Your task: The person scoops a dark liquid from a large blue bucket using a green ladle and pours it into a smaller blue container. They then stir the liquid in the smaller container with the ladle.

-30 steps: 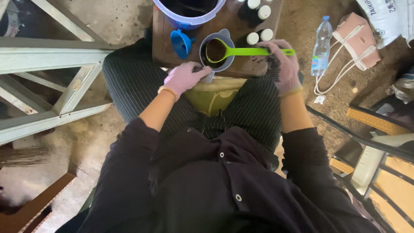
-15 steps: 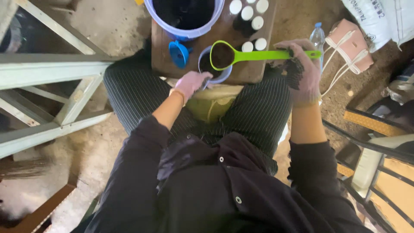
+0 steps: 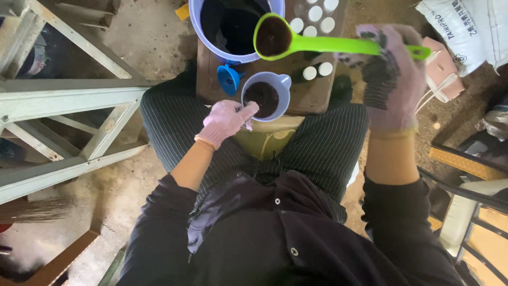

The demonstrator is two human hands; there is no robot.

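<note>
Near: left hand, pale glove, fingers curled w/ tips on rim of the small grey cup, which holds dark stuff and sits at near edge of the wooden surface. Blue funnel just left of cup. Right hand, soiled glove, fingers closed round handle of green ladle. Its bowl, w/ dark contents, hangs over rim of the lilac bucket. White caps beyond cup.
</note>
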